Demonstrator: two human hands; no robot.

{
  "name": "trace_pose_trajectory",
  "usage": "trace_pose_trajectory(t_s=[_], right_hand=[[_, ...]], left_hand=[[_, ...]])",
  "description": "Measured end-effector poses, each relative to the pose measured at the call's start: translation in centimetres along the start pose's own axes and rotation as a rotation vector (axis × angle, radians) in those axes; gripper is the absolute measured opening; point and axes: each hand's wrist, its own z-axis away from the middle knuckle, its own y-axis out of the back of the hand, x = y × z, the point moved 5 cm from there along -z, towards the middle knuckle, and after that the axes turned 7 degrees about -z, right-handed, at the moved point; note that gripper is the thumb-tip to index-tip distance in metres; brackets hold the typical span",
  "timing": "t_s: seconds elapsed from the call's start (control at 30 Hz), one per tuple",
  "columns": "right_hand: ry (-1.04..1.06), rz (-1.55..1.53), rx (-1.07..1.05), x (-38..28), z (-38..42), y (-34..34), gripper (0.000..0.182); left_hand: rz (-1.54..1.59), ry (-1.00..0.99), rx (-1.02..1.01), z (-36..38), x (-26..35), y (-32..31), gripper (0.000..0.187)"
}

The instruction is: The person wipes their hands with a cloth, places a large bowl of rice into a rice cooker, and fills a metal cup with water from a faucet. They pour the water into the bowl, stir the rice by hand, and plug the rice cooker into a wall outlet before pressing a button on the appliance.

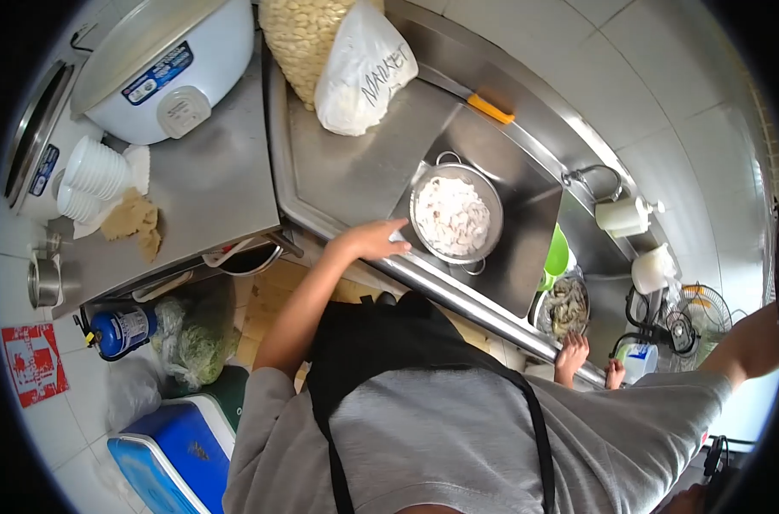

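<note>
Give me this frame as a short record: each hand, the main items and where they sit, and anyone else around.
Left hand: open, holding nothing, at the sink's front edge beside the strainer
Right hand: out of view
Strainer contents: pale food pieces
Strainer position: in the sink
Left of sink: white bag with black writing, beside a bag of pale pieces
Behind sink: orange item
Right of sink: green bowl
Other person: hands near the counter's front edge
</note>
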Motion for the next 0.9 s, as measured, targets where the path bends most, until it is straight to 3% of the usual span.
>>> trace_pose_trajectory(t_s=[0.07, 0.13, 0.2, 0.23, 0.27, 0.33, 0.37, 0.43, 0.5, 0.6, 0.63, 0.8, 0.9], right_hand=[[-0.239, -0.359, 0.002, 1.0, 0.4, -0.9, 0.013], [-0.2, -0.288, 0.014, 0.7, 0.4, -0.8, 0.011], [-0.407, -0.574, 0.082, 1.4, 0.4, -1.0, 0.02], [-0.266, -0.348, 0.079, 1.1, 0.0, -0.6, 0.02], [-0.318, -0.317, 0.021, 1.4, 0.3, -1.1, 0.02], [-0.261, -0.32, 0.033, 1.1, 0.3, -0.7, 0.02], [-0.378, -0.493, 0.033, 1.4, 0.4, -0.8, 0.02], [-0.393, -0.552, 0.051, 1.3, 0.4, -0.4, 0.019], [-0.294, -0.326, 0.012, 1.0, 0.1, -0.3, 0.019], [-0.338, -0.499, 0.029, 0.9, -0.1, 0.0, 0.02], [-0.367, -0.369, -0.023, 1.3, 0.3, -0.8, 0.019], [-0.316, -0.697, -0.146, 4.1, 0.9, -3.0, 0.013], [-0.36, -0.84, -0.349, 7.3, -5.0, -6.3, 0.011]], left_hand=[[0.013, 0.028, 0.024, 0.2, 0.8, 0.4, 0.067], [-0.013, 0.044, 0.057, -0.1, 1.6, 1.1, 0.065], [-0.049, 0.02, 0.084, -0.6, 1.3, 1.1, 0.063], [-0.01, 0.028, 0.088, -0.8, 1.3, 1.0, 0.062], [0.032, 0.043, 0.079, -0.6, 1.1, 0.5, 0.061], [-0.009, 0.041, 0.085, -1.4, 0.4, -0.2, 0.06], [-0.049, 0.046, 0.089, -1.7, 0.2, -0.4, 0.06], [-0.093, 0.047, 0.095, -2.1, 0.6, -0.4, 0.059], [0.003, 0.077, 0.125, -2.2, 0.6, -0.7, 0.058], [-0.027, 0.115, 0.131, -2.2, 0.4, -1.2, 0.055], [0.019, 0.103, 0.153, -2.2, 0.2, -1.5, 0.054], [0.131, 0.145, 0.349, -1.5, -1.7, -3.2, 0.042], [0.14, 0.183, 0.624, 0.2, -0.8, -2.3, 0.027]])
